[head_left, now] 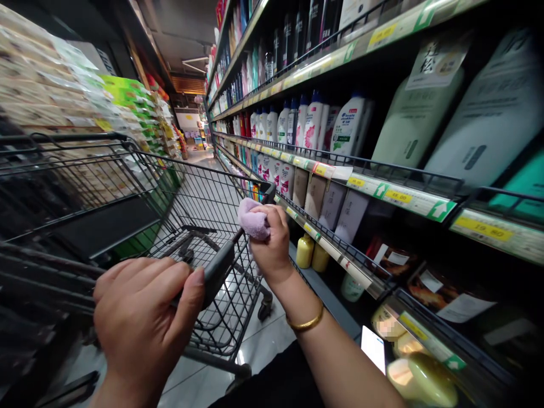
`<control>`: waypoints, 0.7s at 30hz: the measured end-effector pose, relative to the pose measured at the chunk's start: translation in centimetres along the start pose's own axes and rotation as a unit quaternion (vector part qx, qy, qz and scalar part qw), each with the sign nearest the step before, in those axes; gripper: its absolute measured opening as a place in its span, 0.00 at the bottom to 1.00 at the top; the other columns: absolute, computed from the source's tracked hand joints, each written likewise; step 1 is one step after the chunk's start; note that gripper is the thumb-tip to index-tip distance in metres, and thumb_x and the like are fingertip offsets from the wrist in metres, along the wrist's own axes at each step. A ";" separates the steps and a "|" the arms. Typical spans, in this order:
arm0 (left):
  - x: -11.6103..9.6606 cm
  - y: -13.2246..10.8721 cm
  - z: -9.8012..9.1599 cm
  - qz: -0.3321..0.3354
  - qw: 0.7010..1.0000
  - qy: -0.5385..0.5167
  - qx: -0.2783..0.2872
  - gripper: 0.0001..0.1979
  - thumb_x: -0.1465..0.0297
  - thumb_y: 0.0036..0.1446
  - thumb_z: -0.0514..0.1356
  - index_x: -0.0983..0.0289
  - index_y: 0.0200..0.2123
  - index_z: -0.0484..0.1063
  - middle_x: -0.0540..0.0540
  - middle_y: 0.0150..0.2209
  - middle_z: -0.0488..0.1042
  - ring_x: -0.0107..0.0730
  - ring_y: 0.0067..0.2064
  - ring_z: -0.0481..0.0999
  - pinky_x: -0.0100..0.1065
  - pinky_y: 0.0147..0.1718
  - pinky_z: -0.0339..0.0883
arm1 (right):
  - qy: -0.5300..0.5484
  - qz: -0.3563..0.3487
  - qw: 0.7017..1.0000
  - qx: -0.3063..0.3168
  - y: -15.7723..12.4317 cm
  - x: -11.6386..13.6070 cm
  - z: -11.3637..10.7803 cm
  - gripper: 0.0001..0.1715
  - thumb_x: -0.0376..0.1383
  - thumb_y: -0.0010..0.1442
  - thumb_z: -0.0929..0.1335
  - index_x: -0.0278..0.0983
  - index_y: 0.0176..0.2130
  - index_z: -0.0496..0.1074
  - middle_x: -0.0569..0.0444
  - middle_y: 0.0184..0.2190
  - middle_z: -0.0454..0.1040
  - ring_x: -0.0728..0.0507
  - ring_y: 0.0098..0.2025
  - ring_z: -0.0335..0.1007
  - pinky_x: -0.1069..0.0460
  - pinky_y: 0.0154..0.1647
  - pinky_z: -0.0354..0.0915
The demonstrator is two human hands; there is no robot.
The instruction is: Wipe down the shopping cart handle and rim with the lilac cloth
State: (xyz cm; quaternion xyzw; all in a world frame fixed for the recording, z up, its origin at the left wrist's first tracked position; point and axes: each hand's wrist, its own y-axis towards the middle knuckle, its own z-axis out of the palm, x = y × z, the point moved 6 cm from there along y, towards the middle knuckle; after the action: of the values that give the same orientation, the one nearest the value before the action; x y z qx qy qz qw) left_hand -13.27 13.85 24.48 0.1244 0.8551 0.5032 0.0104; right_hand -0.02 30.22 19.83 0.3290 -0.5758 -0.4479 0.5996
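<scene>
My left hand (142,309) is closed round the near end of the dark handle (220,271) of a shopping cart, its thumb lying along the bar. My right hand (274,241), with a gold bangle on the wrist, is closed on a crumpled lilac cloth (254,220). The cloth sits at the far end of the handle, by the cart's corner; whether it presses on the bar is hidden. Beyond the handle, the cart's black wire basket (204,192) shows its mesh sides and floor.
Shelves on the right hold shampoo bottles (312,122), large pump bottles (419,107) and price tags (397,195). A lit phone (373,349) is low by the bottom shelf. Stacked packs (46,79) line the left side. Tiled floor (272,334) shows beneath the cart.
</scene>
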 end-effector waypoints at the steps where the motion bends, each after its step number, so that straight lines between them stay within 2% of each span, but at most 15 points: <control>1: 0.0 0.1 0.0 -0.001 1.000 -0.002 0.000 0.22 0.68 0.73 0.57 0.58 0.24 0.59 0.48 0.21 0.60 0.36 0.27 0.62 0.41 0.33 0.54 | 0.001 0.000 1.000 0.001 0.0 0.0 0.0 0.17 0.25 0.58 0.69 0.41 0.45 0.76 0.51 0.44 0.78 0.43 0.48 0.76 0.47 0.55 0.75; 16: 0.2 -0.1 0.1 -0.023 1.000 -0.007 0.002 0.23 0.66 0.73 0.57 0.58 0.22 0.59 0.48 0.21 0.60 0.35 0.26 0.62 0.41 0.34 0.53 | 0.003 0.004 1.000 0.005 0.0 0.3 0.1 0.20 0.23 0.55 0.68 0.41 0.44 0.75 0.52 0.43 0.78 0.42 0.48 0.75 0.48 0.54 0.73; 21: 0.0 0.0 0.0 -0.016 1.000 0.000 0.005 0.23 0.67 0.73 0.56 0.58 0.22 0.58 0.48 0.21 0.59 0.35 0.26 0.61 0.42 0.34 0.52 | 0.008 0.025 1.000 0.014 -0.1 -0.2 0.3 0.20 0.23 0.55 0.68 0.42 0.45 0.75 0.52 0.44 0.77 0.42 0.48 0.76 0.46 0.55 0.73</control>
State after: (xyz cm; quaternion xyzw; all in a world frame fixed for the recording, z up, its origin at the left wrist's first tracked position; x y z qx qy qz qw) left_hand -13.24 13.83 24.48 0.1106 0.8597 0.4983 0.0177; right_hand -0.28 30.37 19.68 0.3262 -0.5852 -0.4225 0.6104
